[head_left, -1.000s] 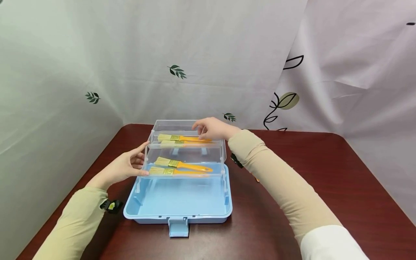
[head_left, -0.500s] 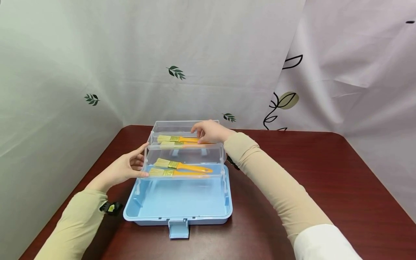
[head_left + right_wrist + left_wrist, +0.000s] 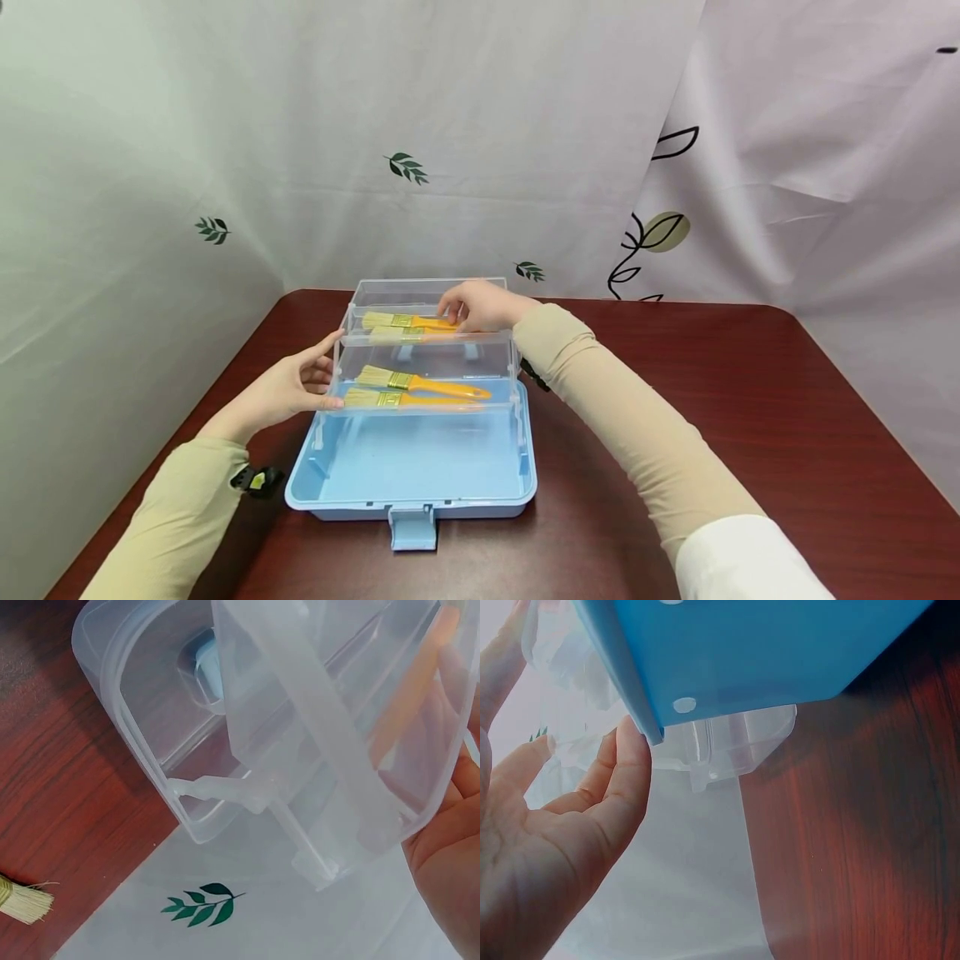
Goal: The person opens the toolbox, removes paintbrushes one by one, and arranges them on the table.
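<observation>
Left hand (image 3: 281, 387): fingers loosely extended, touching the side of the clear trays (image 3: 427, 338), presumably steadying them for my other reach. Right hand (image 3: 483, 305): fingers curled at the handle ends of the upper paintbrushes (image 3: 392, 320) (pinching or merely touching, I cannot tell). Lower paintbrushes (image 3: 423, 383): just right of the left fingers, laid lengthwise, likely for fit. Blue case (image 3: 420, 458): below both sets of fingers, on the bench (image 3: 750, 375).

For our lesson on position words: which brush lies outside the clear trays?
The brush lying loose on the table, partly visible at lower left in the right wrist view; the other four brushes lie inside the clear trays.
</observation>
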Motion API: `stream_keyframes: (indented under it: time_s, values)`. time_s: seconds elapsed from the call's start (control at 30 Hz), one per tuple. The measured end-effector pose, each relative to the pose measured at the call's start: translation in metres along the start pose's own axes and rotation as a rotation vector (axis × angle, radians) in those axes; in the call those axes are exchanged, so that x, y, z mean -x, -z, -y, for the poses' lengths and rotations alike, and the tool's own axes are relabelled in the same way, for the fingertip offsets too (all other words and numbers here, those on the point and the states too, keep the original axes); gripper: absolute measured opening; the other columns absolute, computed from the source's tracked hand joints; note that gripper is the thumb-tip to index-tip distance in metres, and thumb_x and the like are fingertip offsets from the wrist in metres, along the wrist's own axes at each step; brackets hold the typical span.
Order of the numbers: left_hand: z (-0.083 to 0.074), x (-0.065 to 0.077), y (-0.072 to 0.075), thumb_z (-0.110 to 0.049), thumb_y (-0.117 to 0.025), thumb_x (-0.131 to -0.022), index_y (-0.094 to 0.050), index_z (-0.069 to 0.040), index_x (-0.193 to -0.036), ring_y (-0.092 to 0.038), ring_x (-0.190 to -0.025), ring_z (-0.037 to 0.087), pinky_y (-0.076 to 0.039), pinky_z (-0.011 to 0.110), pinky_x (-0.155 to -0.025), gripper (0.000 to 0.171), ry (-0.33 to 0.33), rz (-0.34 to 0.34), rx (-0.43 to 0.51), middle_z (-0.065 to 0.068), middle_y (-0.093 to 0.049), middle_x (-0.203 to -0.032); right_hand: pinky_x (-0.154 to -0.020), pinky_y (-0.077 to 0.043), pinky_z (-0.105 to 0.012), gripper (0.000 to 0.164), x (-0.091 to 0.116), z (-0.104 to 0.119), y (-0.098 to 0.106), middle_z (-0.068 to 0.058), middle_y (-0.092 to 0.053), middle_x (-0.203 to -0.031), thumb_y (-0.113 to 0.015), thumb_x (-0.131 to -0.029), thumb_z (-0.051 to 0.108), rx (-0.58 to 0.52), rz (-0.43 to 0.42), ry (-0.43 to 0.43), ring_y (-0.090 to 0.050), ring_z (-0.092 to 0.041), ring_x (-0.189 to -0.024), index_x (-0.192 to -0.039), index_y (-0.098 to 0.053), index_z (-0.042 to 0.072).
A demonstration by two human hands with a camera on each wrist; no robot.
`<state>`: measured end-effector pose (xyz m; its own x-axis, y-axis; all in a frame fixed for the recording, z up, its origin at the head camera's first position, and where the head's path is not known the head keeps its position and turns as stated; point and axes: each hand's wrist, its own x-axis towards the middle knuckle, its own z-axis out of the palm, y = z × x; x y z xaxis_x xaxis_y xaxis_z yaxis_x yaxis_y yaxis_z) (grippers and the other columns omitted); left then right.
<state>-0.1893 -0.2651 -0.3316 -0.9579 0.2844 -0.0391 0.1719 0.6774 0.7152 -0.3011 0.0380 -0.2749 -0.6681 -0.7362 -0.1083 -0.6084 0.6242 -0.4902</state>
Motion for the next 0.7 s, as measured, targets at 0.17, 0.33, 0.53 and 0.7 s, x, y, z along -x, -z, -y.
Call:
stream_keyframes:
  time_s: [0.17,0.33,0.53,0.7]
  values:
    - [-0.0002,0.0001,-0.0002,-0.026,-0.080,-0.076,-0.012,-0.017,-0.153,-0.055,-0.095,0.026,-0.051,0.024,-0.080,0.104,0.000,-0.004,-0.009,0.021,-0.049,-0.114,-0.087,-0.048,-0.028,0.034,0.0008,0.0013,0.0018,-0.006,-0.061,-0.105,-0.061,-0.088,-0.002,0.004,0.040,-0.010,-0.058,-0.020,-0.099,-0.120,-0.062,0.008]
    - [0.0004,0.0000,-0.0004,-0.027,-0.080,-0.076,-0.011,-0.017,-0.153,-0.055,-0.096,0.026,-0.051,0.024,-0.081,0.104,0.001,-0.003,-0.007,0.020,-0.048,-0.114,-0.089,-0.048,-0.027,0.036,0.0003,0.0013,0.0027,-0.008,-0.063,-0.110,-0.056,-0.089,-0.006,-0.002,0.074,-0.021,-0.059,-0.020,-0.102,-0.122,-0.062,0.007]
    - [0.0009,0.0002,-0.0006,-0.028,-0.080,-0.075,-0.011,-0.018,-0.153,-0.055,-0.096,0.026,-0.051,0.025,-0.081,0.104,0.004,-0.002,-0.004,0.020,-0.048,-0.115,-0.088,-0.049,-0.027,0.040,-0.0009,-0.0007,0.0033,-0.008,-0.063,-0.111,-0.054,-0.087,-0.009,-0.033,0.096,-0.027,-0.059,-0.021,-0.102,-0.122,-0.061,0.008]
    - [0.0003,0.0004,-0.0010,-0.028,-0.080,-0.075,-0.011,-0.018,-0.153,-0.055,-0.095,0.025,-0.051,0.024,-0.081,0.105,0.007,-0.005,-0.005,0.020,-0.049,-0.114,-0.082,-0.049,-0.025,0.043,-0.0028,-0.0014,0.0058,-0.006,-0.061,-0.106,-0.053,-0.085,-0.011,-0.049,0.121,-0.035,-0.057,-0.020,-0.100,-0.123,-0.061,0.008]
